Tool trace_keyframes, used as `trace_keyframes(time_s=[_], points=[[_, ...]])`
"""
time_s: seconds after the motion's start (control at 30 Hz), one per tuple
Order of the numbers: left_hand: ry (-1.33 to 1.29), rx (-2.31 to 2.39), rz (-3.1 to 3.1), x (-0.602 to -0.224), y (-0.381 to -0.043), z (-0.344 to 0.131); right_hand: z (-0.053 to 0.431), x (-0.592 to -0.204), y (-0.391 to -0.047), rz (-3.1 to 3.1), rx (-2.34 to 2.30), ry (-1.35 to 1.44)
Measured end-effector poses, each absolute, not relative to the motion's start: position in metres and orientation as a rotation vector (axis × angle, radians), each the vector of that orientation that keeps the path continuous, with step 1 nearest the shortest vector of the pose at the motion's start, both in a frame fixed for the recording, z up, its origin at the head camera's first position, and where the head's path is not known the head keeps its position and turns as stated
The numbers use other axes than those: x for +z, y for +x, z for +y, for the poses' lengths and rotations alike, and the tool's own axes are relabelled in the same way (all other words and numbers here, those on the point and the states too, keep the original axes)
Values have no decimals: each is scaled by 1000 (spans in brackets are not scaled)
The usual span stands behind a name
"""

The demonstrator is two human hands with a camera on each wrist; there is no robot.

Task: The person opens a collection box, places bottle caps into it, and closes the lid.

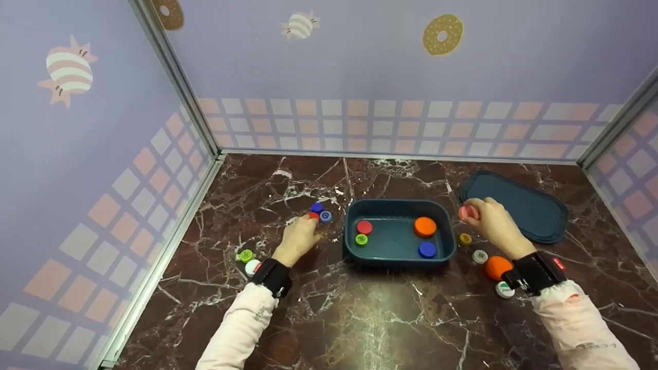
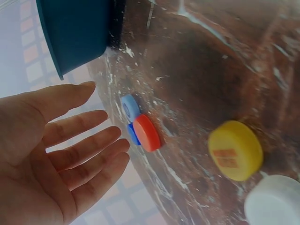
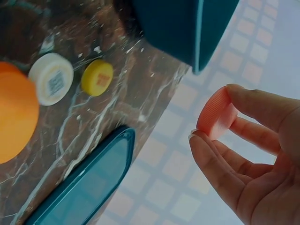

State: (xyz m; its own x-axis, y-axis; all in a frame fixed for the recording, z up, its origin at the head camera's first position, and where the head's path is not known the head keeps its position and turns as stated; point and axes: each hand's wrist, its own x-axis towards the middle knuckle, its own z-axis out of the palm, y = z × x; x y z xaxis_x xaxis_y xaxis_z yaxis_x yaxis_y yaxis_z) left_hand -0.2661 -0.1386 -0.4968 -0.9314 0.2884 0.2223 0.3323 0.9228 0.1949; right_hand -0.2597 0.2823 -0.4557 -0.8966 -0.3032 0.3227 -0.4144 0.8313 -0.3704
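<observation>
Between thumb and fingertips, my right hand [image 1: 496,226] pinches a pink bottle cap [image 3: 218,112], held up beside the box's right end. My left hand [image 2: 70,150] has relaxed, spread fingers and holds nothing. It hovers near a red cap [image 2: 146,133], a light-blue cap [image 1: 325,217] and a dark-blue cap [image 1: 316,207], which lie together left of the box. The open dark teal box [image 1: 398,262] contains a pinkish-red cap [image 1: 364,227], a green cap [image 1: 361,240], a large orange cap [image 1: 425,226] and a blue cap [image 1: 427,250].
The teal lid [image 1: 534,216] lies behind my right hand. Near my right wrist are a yellow cap [image 1: 465,239], a white cap [image 1: 480,256], an orange cap [image 1: 497,267] and another white cap [image 1: 505,290]. By my left wrist sit green [image 1: 246,255] and white [image 1: 252,267] caps. Patterned walls enclose the marbled table.
</observation>
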Motion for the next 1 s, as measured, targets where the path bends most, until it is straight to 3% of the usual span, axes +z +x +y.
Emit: trace_keyframes(time_s=[1.0], points=[[-446, -343, -2940, -507, -254, -157, 220, -463, -276, -2740, 638, 813]])
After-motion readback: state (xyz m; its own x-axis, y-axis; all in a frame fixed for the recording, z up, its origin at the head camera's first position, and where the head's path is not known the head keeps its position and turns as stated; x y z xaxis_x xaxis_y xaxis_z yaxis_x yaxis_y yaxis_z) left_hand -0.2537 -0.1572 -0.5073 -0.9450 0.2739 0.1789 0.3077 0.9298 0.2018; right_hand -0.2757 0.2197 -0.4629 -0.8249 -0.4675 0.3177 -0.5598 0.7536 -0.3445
